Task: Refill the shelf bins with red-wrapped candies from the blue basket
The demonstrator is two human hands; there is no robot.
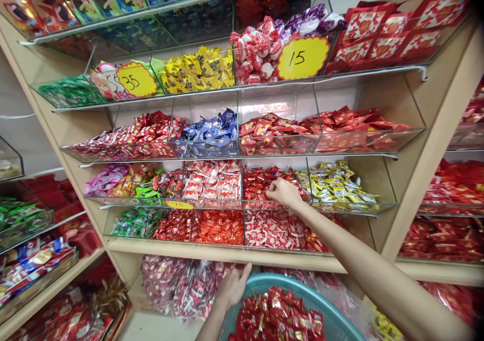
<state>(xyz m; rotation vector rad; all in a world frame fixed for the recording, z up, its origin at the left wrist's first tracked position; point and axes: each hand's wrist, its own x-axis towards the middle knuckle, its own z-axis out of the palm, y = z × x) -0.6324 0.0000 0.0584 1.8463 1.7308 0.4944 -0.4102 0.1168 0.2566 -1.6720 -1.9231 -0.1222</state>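
My right hand (283, 192) reaches into a clear bin of red wrapped candies (260, 182) on the third shelf row, fingers curled down among the wrappers; what they grip is hidden. My left hand (234, 285) is closed on the far rim of a teal plastic basket (321, 300) held low in front of me. The basket holds a pile of red and gold wrapped candies (280, 318). Right of the red bin lies a bin of yellow and white candies (336, 185).
A wooden shelf unit (434, 144) carries rows of clear bins with wrapped sweets in red, blue, yellow and green. Yellow price tags read 35 (136, 80) and 15 (302, 57). Bagged candy (181, 285) sits under the lowest shelf. More shelves flank both sides.
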